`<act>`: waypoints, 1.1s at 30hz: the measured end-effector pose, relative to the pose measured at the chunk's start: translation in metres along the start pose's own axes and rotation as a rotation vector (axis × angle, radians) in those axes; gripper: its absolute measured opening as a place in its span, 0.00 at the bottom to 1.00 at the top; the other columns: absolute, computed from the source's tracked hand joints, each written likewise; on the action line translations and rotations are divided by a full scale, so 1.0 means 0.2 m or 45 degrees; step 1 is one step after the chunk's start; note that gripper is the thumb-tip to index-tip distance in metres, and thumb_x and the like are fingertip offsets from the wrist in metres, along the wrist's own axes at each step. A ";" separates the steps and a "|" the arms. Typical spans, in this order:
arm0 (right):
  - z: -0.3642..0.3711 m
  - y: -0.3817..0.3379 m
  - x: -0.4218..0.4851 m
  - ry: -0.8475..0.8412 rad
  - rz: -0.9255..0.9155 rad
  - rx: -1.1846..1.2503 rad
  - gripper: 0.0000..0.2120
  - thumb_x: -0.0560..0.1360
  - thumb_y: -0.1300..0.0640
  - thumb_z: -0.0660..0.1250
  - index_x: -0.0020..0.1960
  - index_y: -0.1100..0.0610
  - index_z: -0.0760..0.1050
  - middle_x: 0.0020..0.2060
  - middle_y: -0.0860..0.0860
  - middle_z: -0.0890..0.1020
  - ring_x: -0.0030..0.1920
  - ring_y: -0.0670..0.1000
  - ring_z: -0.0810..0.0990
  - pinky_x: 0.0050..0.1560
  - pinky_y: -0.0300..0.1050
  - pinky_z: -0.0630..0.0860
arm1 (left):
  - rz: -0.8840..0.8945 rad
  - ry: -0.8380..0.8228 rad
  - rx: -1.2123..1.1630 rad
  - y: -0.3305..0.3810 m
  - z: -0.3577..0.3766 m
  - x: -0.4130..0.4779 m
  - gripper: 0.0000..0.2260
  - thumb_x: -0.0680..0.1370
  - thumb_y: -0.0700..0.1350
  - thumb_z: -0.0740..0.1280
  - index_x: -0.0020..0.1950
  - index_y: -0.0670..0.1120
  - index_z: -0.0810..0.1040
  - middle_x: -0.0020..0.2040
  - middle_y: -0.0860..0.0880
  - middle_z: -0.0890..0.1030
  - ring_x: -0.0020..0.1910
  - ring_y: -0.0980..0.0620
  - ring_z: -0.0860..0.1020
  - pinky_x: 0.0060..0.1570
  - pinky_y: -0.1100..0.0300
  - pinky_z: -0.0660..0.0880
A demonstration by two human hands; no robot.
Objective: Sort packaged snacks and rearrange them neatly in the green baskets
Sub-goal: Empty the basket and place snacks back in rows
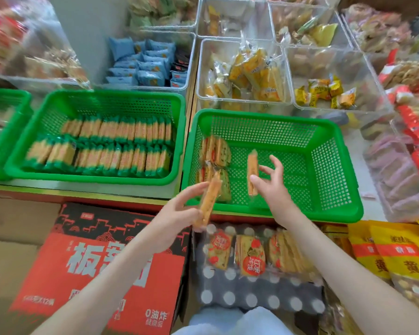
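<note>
While three green perforated plastic baskets sit on the counter, only two show fully: the middle green basket point(177, 131) carries two tidy rows of green-edged cracker packets point(111, 146), and the right green basket point(334, 165) has two small clusters of orange-and-green snack packets point(215, 153) against its left wall. The third basket point(0, 131) is cut off at the left edge. The left hand point(177, 218) pinches one clear-wrapped orange snack packet point(209, 201) between thumb and fingers, over the right basket's front rim. The right hand point(271, 184) is spread wide, thumb and a fingertip touching a second upright orange packet point(252, 172) inside that basket. Below the counter, a red-and-black cardboard carton point(102, 269) bears large white Chinese characters, mostly blurred, beside a grey polka-dot bag point(252, 296) holding more packets with round red labels.
</note>
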State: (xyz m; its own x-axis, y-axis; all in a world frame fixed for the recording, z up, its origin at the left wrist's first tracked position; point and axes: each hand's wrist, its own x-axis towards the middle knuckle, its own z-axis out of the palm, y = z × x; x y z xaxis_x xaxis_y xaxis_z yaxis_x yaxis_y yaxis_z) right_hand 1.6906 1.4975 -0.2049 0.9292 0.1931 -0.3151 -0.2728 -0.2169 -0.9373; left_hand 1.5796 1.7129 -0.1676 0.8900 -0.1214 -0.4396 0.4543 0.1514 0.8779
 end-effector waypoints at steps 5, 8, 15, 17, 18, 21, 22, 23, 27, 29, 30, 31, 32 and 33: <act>0.13 0.05 0.30 -0.264 0.286 -0.217 0.35 0.78 0.59 0.66 0.75 0.51 0.46 0.66 0.58 0.67 0.45 0.46 0.75 0.40 0.36 0.74 | 0.232 0.400 -0.248 0.03 -0.08 0.17 0.27 0.68 0.44 0.68 0.66 0.58 0.74 0.69 0.51 0.72 0.56 0.46 0.78 0.44 0.55 0.77; 0.17 0.13 0.35 -0.420 0.443 -0.539 0.31 0.80 0.56 0.63 0.75 0.55 0.49 0.55 0.57 0.75 0.41 0.49 0.75 0.34 0.36 0.72 | 0.287 0.531 -0.270 0.02 -0.08 0.25 0.25 0.71 0.42 0.65 0.67 0.57 0.73 0.67 0.53 0.72 0.61 0.48 0.77 0.48 0.55 0.76; 0.17 0.17 0.36 -0.641 0.634 -0.526 0.34 0.79 0.43 0.61 0.79 0.48 0.48 0.76 0.52 0.60 0.72 0.56 0.66 0.72 0.53 0.63 | 0.278 0.485 -0.127 -0.02 0.00 0.39 0.24 0.79 0.33 0.63 0.71 0.52 0.68 0.62 0.62 0.74 0.56 0.59 0.79 0.55 0.57 0.78; 0.18 0.11 0.36 -0.511 0.465 -0.395 0.31 0.81 0.43 0.57 0.79 0.51 0.51 0.77 0.49 0.57 0.75 0.52 0.59 0.73 0.50 0.57 | 0.240 0.412 -0.009 -0.02 0.04 0.43 0.25 0.77 0.38 0.67 0.71 0.54 0.66 0.61 0.65 0.72 0.59 0.61 0.77 0.59 0.58 0.75; 0.18 0.07 0.35 -0.471 0.389 -0.212 0.29 0.80 0.42 0.56 0.78 0.50 0.56 0.77 0.49 0.59 0.74 0.50 0.61 0.72 0.51 0.58 | 0.214 0.390 0.081 -0.02 0.06 0.46 0.27 0.74 0.42 0.68 0.71 0.55 0.65 0.62 0.65 0.71 0.61 0.61 0.75 0.62 0.57 0.73; 0.16 -0.05 0.32 -0.572 0.329 0.261 0.23 0.79 0.45 0.57 0.71 0.50 0.66 0.64 0.50 0.77 0.60 0.48 0.77 0.60 0.51 0.75 | 0.127 0.314 0.237 -0.05 0.08 0.54 0.29 0.70 0.51 0.69 0.69 0.58 0.64 0.65 0.60 0.71 0.65 0.57 0.72 0.66 0.51 0.71; 0.16 -0.05 0.32 -0.573 0.332 0.251 0.20 0.79 0.49 0.60 0.70 0.51 0.67 0.59 0.49 0.80 0.56 0.47 0.80 0.54 0.48 0.78 | 0.090 0.276 0.264 -0.05 0.09 0.56 0.30 0.70 0.54 0.69 0.70 0.57 0.65 0.66 0.57 0.72 0.66 0.55 0.72 0.65 0.48 0.72; 0.16 -0.05 0.32 -0.538 0.339 0.197 0.20 0.79 0.53 0.63 0.70 0.52 0.67 0.57 0.49 0.81 0.53 0.47 0.81 0.51 0.46 0.78 | 0.069 0.220 0.294 -0.05 0.09 0.59 0.31 0.70 0.57 0.69 0.71 0.57 0.64 0.69 0.55 0.72 0.67 0.54 0.72 0.66 0.47 0.71; 0.08 0.02 0.36 -0.451 0.476 0.260 0.23 0.76 0.60 0.68 0.69 0.57 0.67 0.53 0.54 0.81 0.50 0.52 0.82 0.52 0.51 0.78 | 0.100 0.073 0.880 -0.06 0.08 0.63 0.28 0.80 0.56 0.62 0.78 0.51 0.60 0.75 0.52 0.64 0.74 0.54 0.62 0.73 0.55 0.59; 0.03 0.05 0.38 -0.346 0.527 0.174 0.29 0.74 0.55 0.71 0.71 0.57 0.63 0.55 0.54 0.79 0.52 0.53 0.81 0.58 0.54 0.77 | 0.354 0.265 1.319 -0.09 0.04 0.60 0.24 0.82 0.56 0.57 0.75 0.46 0.65 0.75 0.48 0.65 0.76 0.50 0.57 0.74 0.54 0.52; 0.01 0.08 0.39 -0.302 0.546 0.016 0.34 0.73 0.51 0.72 0.72 0.56 0.60 0.58 0.54 0.77 0.54 0.54 0.80 0.60 0.55 0.76 | 0.462 0.387 1.476 -0.12 0.01 0.59 0.24 0.81 0.57 0.55 0.72 0.44 0.70 0.73 0.46 0.68 0.76 0.47 0.59 0.74 0.51 0.51; 0.01 0.11 0.40 -0.297 0.580 -0.210 0.39 0.72 0.47 0.72 0.74 0.55 0.56 0.63 0.55 0.74 0.58 0.55 0.78 0.63 0.56 0.74 | 0.500 0.481 1.594 -0.16 -0.03 0.57 0.25 0.81 0.57 0.54 0.69 0.43 0.73 0.71 0.44 0.72 0.74 0.44 0.63 0.74 0.47 0.52; 0.02 0.13 0.40 -0.345 0.615 -0.432 0.43 0.72 0.43 0.71 0.77 0.54 0.53 0.69 0.55 0.70 0.63 0.57 0.75 0.66 0.57 0.71 | 0.496 0.546 1.681 -0.20 -0.06 0.57 0.25 0.80 0.57 0.53 0.66 0.42 0.76 0.68 0.43 0.74 0.73 0.43 0.65 0.74 0.45 0.54; 0.05 0.15 0.40 -0.423 0.640 -0.575 0.44 0.73 0.40 0.69 0.78 0.54 0.49 0.74 0.55 0.64 0.68 0.57 0.71 0.69 0.56 0.68 | 0.477 0.580 1.746 -0.23 -0.08 0.56 0.25 0.80 0.58 0.53 0.65 0.42 0.77 0.67 0.43 0.76 0.72 0.43 0.67 0.74 0.45 0.55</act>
State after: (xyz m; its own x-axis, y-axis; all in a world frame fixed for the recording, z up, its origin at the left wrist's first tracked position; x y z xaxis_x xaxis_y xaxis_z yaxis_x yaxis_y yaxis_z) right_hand 1.7546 1.5159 -0.2592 0.5763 0.2299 -0.7843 -0.4490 -0.7128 -0.5389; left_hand 1.6592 1.7079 -0.2597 0.9966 0.0630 0.0532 0.0422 -0.9439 0.3274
